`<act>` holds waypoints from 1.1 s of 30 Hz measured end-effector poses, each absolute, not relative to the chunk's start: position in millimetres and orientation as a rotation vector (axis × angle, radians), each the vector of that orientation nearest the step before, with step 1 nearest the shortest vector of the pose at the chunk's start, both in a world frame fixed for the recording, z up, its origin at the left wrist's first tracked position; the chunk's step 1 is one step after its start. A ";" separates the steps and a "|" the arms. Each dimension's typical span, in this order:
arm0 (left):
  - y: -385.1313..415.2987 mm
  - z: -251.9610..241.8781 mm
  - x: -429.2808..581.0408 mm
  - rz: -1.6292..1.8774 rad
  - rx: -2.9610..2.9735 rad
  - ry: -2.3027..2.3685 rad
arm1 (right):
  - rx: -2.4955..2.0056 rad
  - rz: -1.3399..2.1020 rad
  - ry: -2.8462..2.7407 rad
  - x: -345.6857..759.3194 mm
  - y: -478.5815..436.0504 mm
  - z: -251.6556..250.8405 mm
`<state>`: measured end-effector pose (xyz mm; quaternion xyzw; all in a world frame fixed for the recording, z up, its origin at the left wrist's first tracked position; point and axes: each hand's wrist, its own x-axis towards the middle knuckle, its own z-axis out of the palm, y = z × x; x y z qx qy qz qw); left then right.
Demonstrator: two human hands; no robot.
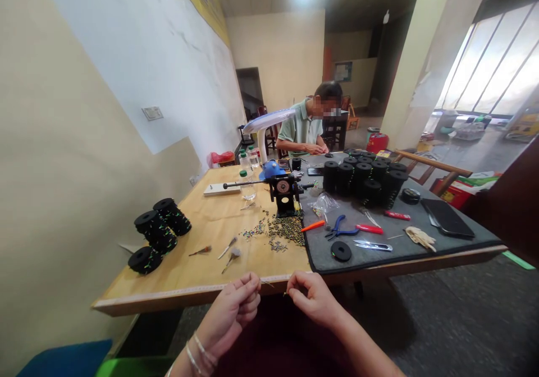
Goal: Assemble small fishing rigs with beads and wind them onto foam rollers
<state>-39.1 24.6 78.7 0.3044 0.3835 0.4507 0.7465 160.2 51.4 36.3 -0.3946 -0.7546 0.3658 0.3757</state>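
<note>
My left hand [236, 305], with pale bangles at the wrist, is closed in a pinch just off the table's front edge. A thin dark sliver [268, 284] pokes out from its fingertips toward the right. To its right, my right hand [314, 297] also pinches, with a tiny yellowish bit [285, 294] at the fingertips, too small to name. A gap separates the two hands. Beyond them on the wood lie a heap of small brass-coloured pieces [288, 230], coloured beads [255, 230] and slim brush-like tools [231, 258].
Black foam spools [154, 228] stack at left; more spools [362, 175] crowd the grey mat [404, 256]. Blue pliers [342, 228], snips [373, 246] and a phone [448, 218] lie there. A black winding device [284, 194] and a lamp [269, 124] stand mid-table. A co-worker [305, 124] sits opposite.
</note>
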 end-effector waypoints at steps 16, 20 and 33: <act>30.1 82.5 -29.4 1.009 0.628 0.779 | -0.992 0.929 -1.783 170.4 54.7 14.9; 30.2 86.5 -27.4 0.979 0.630 0.778 | -0.996 0.892 -1.810 174.1 53.3 14.9; 32.1 92.9 -18.7 0.911 0.654 0.774 | -0.797 0.743 -1.847 173.9 52.5 52.7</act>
